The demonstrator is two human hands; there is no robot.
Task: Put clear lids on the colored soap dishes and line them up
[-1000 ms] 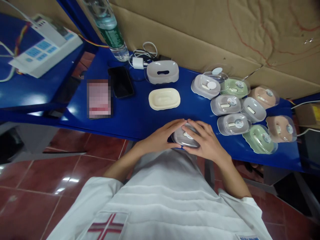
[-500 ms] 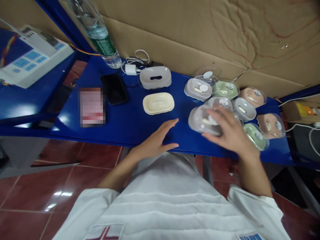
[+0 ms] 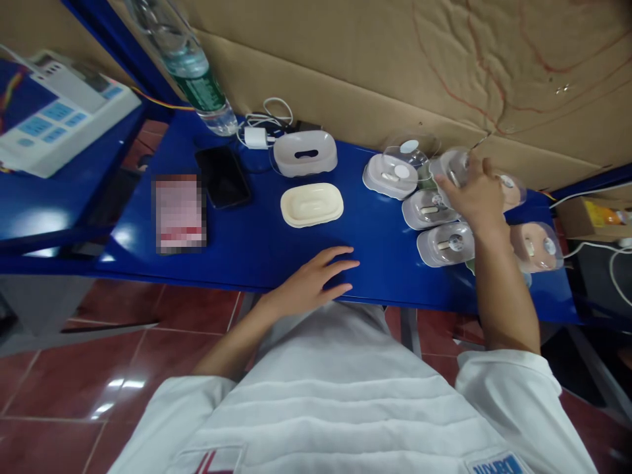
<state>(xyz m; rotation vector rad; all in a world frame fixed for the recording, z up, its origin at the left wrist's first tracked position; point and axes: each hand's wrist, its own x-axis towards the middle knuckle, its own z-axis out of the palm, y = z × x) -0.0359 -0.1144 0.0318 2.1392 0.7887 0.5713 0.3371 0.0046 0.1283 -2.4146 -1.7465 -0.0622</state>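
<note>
My right hand [image 3: 481, 191] grips a grey plastic soap box [image 3: 451, 168] with a clear lid, at the back of a cluster of similar boxes. The held box hides most of a green one beneath or behind it. Nearby are a grey box [image 3: 388, 176] at the cluster's left, another grey box [image 3: 427, 210] and a third [image 3: 439, 247] in front. Over the blue table, my left hand [image 3: 313, 280] is open with fingers apart and holds nothing. Beyond it lie a cream oval dish [image 3: 312, 205] and a grey slotted tray [image 3: 305, 155].
Pinkish-tan lidded boxes [image 3: 538, 247] are at the right. A water bottle [image 3: 202, 85], white charger [image 3: 255, 137] and black phone [image 3: 222, 176] stand or lie at the left. A power strip [image 3: 64, 122] is further left. Cardboard [image 3: 336, 79] walls the back edge.
My right hand has carried the grey soap box from the front of the cluster to its back. My left hand's fingers have spread slightly while it stays in place.
</note>
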